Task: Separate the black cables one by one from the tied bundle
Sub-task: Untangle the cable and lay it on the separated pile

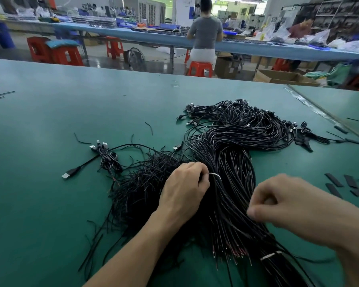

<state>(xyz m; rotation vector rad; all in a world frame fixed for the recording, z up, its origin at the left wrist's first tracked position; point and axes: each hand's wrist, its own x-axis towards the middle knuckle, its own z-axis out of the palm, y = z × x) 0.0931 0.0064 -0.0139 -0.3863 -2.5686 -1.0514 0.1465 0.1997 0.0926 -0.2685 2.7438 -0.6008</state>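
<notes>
A large bundle of black cables lies across the green table, its USB plug ends fanned out at the far side and its bare wire ends near me. My left hand rests on the bundle with its fingertips pinched on a white tie that wraps the cables. My right hand hovers just right of the bundle, blurred, fingers curled with thumb and forefinger pinched; whether a cable is between them I cannot tell. A second pale tie bands the cables near the bare ends.
A loose heap of short black wire pieces lies left of the bundle. A few separate USB cables sit further left. Black sleeve pieces lie at the right. A person on a red stool works at the far bench.
</notes>
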